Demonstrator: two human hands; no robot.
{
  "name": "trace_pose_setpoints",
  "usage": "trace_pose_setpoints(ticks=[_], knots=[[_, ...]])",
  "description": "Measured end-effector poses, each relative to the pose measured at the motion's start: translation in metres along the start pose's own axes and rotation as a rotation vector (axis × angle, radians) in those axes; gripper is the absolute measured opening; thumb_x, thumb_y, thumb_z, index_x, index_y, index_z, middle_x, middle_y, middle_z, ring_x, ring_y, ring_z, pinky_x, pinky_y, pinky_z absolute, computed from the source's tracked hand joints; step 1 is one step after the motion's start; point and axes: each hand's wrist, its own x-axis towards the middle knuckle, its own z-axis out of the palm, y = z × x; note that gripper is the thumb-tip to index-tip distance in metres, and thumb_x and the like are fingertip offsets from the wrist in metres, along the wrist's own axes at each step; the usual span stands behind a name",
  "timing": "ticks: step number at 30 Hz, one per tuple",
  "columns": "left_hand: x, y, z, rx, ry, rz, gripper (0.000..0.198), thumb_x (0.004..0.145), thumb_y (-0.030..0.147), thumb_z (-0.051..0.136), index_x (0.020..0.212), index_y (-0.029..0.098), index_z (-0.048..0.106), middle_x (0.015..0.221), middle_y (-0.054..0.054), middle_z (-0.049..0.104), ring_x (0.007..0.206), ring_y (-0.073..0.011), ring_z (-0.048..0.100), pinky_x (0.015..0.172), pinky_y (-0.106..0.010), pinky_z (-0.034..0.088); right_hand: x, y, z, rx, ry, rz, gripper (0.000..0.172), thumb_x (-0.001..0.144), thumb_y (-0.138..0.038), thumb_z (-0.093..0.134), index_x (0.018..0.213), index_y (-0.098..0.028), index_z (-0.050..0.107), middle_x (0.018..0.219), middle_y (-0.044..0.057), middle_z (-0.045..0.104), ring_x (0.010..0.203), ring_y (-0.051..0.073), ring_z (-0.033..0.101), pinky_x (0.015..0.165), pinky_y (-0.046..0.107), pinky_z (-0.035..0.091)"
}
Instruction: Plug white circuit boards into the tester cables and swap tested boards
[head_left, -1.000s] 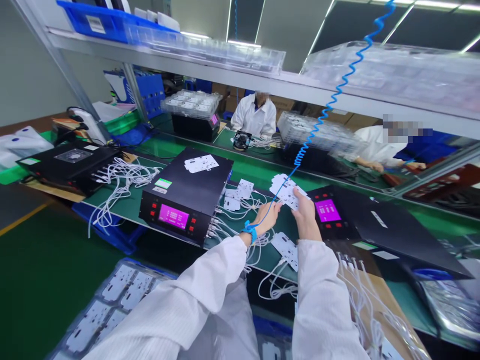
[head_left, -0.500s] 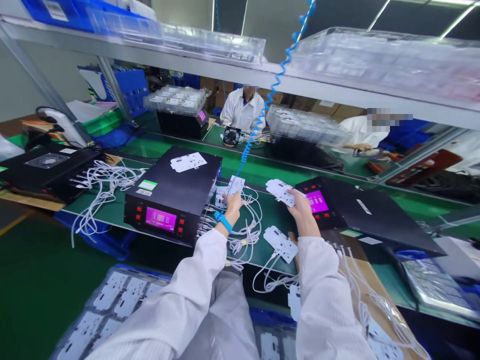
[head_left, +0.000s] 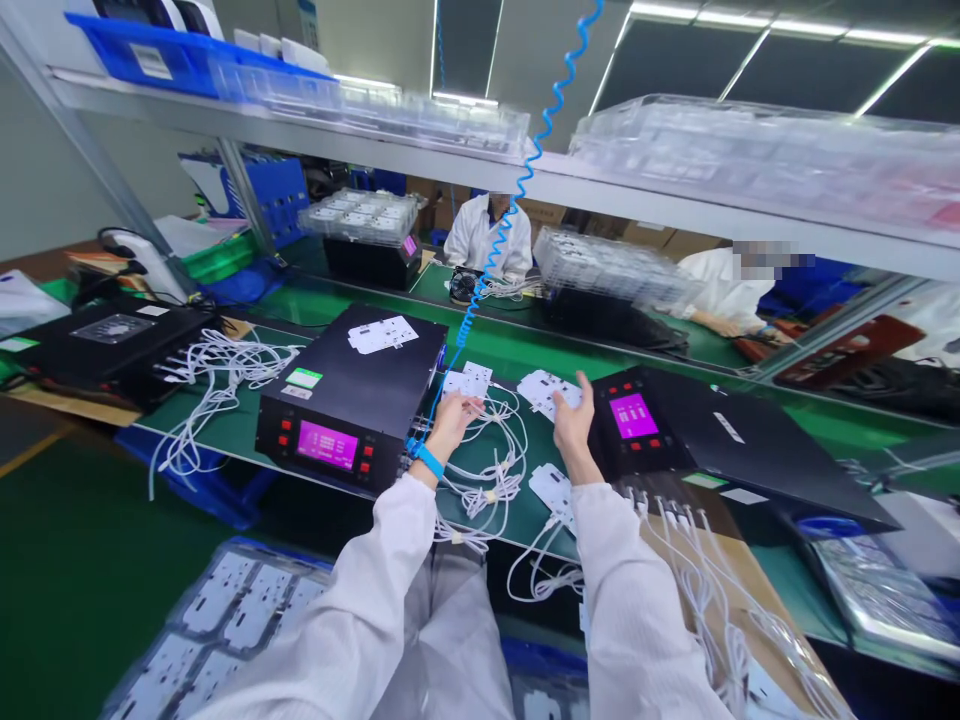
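My left hand [head_left: 452, 422], with a blue wrist strap, is closed with fingertips pinched at the near edge of a white circuit board [head_left: 475, 376]. Whatever sits between those fingertips is too small to make out. A white cable is plugged into that board's right side. My right hand [head_left: 574, 418] is open, thumb and fingers apart, at the right edge of a second white board [head_left: 541, 388]. Below it, partly behind my right wrist, lies a third white board [head_left: 551, 490] with a cable attached. Coiled white cables [head_left: 491, 495] lie between my forearms.
Black test units with lit screens stand left [head_left: 352, 385] and right [head_left: 637, 415], a loose white board [head_left: 382, 334] on the left one. A blue coiled cord [head_left: 491, 265] hangs in front. Trays of boards [head_left: 225, 620] sit below left. Co-workers sit across the bench.
My right hand has loosened from the board it held and its fingers have spread. My left hand has drawn back toward me from its board, fingertips now at the near edge.
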Motion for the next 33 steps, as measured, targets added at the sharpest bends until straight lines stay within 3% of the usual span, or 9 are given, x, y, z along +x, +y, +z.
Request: trace_pose_setpoints(ticks=[2,4,8,11,14,17,23,27,33], knots=[[-0.010,-0.001,-0.003,0.111,-0.060,0.039,0.032,0.100,0.037,0.066,0.122,0.014,0.064,0.111,-0.008,0.068,0.091,-0.0181,0.069,0.080,-0.036,0.062,0.005,-0.009,0.007,-0.084,-0.042,-0.059,0.037,0.084,-0.034,0.060,0.111,-0.015,0.078,0.121,0.015,0.076,0.118,0.031,0.068,0.114,0.052,0.047],[-0.019,-0.001,-0.006,0.240,-0.105,0.101,0.029,0.100,0.037,0.066,0.117,0.014,0.065,0.107,-0.007,0.069,0.088,-0.0170,0.068,0.079,-0.035,0.061,0.010,-0.023,0.017,-0.089,-0.083,-0.071,0.029,0.085,-0.032,0.059,0.096,-0.016,0.081,0.111,0.014,0.079,0.112,0.029,0.071,0.113,0.050,0.048],[-0.036,0.006,-0.011,0.461,-0.162,0.285,0.024,0.098,0.037,0.068,0.103,0.014,0.067,0.105,-0.006,0.068,0.094,-0.0187,0.066,0.087,-0.039,0.058,0.008,-0.059,0.036,-0.064,-0.164,-0.182,0.022,0.085,-0.024,0.064,0.095,-0.022,0.082,0.110,0.009,0.080,0.111,0.023,0.071,0.115,0.043,0.048],[-0.049,0.014,-0.012,0.552,-0.163,0.437,0.024,0.098,0.035,0.065,0.084,0.015,0.066,0.106,-0.007,0.067,0.102,-0.0211,0.063,0.099,-0.042,0.052,-0.005,-0.080,0.038,-0.026,-0.297,-0.275,0.021,0.085,-0.022,0.068,0.100,-0.025,0.082,0.117,0.006,0.079,0.113,0.022,0.071,0.115,0.041,0.050],[-0.060,0.020,-0.008,0.584,-0.169,0.558,0.041,0.100,0.039,0.058,0.065,0.017,0.061,0.110,-0.011,0.065,0.107,-0.0233,0.062,0.107,-0.040,0.046,-0.022,-0.085,0.031,-0.051,-0.460,-0.395,0.024,0.088,-0.031,0.069,0.110,-0.026,0.080,0.128,0.007,0.075,0.125,0.026,0.067,0.117,0.047,0.049],[-0.070,0.025,-0.004,0.593,-0.164,0.651,0.045,0.101,0.040,0.057,0.062,0.017,0.062,0.115,-0.012,0.065,0.110,-0.0238,0.064,0.105,-0.037,0.048,-0.036,-0.078,0.024,-0.081,-0.539,-0.476,0.032,0.084,-0.041,0.076,0.113,-0.026,0.079,0.137,0.009,0.071,0.134,0.030,0.062,0.118,0.048,0.049],[-0.077,0.030,0.000,0.650,-0.168,0.724,0.029,0.103,0.034,0.052,0.085,0.018,0.068,0.105,-0.009,0.066,0.095,-0.0196,0.066,0.088,-0.032,0.056,-0.051,-0.063,0.024,-0.193,-0.511,-0.515,0.026,0.086,-0.037,0.074,0.109,-0.028,0.079,0.132,0.008,0.074,0.123,0.026,0.070,0.111,0.043,0.057],[-0.076,0.032,0.002,0.715,-0.189,0.733,0.023,0.101,0.030,0.054,0.082,0.019,0.061,0.089,-0.006,0.061,0.089,-0.0197,0.062,0.092,-0.035,0.054,-0.057,-0.056,0.024,-0.204,-0.433,-0.474,0.023,0.083,-0.039,0.076,0.102,-0.027,0.079,0.128,0.009,0.075,0.121,0.027,0.071,0.110,0.043,0.058],[-0.077,0.031,0.011,0.745,-0.217,0.756,0.030,0.100,0.030,0.056,0.072,0.021,0.050,0.086,-0.003,0.052,0.084,-0.0167,0.058,0.090,-0.032,0.053,-0.066,-0.051,0.021,-0.271,-0.291,-0.448,0.020,0.085,-0.043,0.072,0.094,-0.026,0.078,0.124,0.011,0.076,0.108,0.027,0.076,0.097,0.041,0.064]])
